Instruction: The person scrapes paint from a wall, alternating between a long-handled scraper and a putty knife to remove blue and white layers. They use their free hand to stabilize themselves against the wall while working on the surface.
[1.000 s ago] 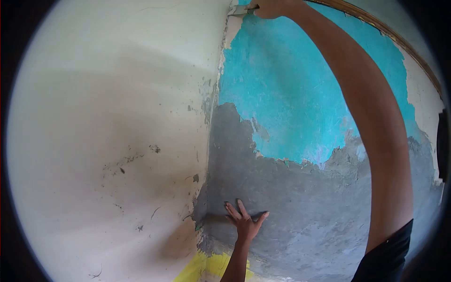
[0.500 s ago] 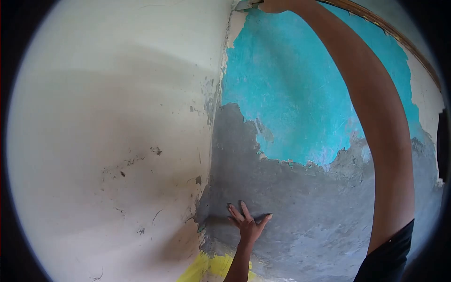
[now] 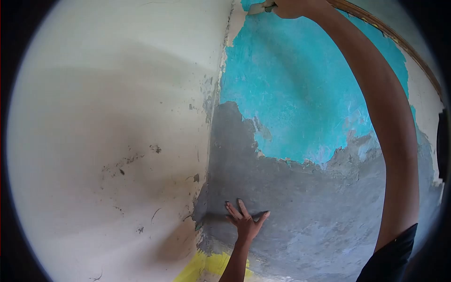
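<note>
High up at the top edge, my right hand (image 3: 292,8) is closed around the handle of a scraper (image 3: 256,8). Its flat blade lies against the turquoise paint (image 3: 286,80), near a strip of cream wall coating (image 3: 237,22) in the corner. Lower down, my left hand (image 3: 246,224) rests with spread fingers on the bare grey plaster (image 3: 300,207) and holds nothing. A ragged edge separates the turquoise paint from the grey plaster.
A whitish wall (image 3: 103,117) with dark scuffs and chipped spots meets the painted wall at the corner on the left. Yellow paint (image 3: 217,264) shows low in the corner. A brown wooden trim (image 3: 376,21) runs along the upper right. A dark object stands at the right edge.
My right hand and the scraper have shifted right and slightly down, away from the corner. My left hand stays on the plaster. The view has shifted slightly.
</note>
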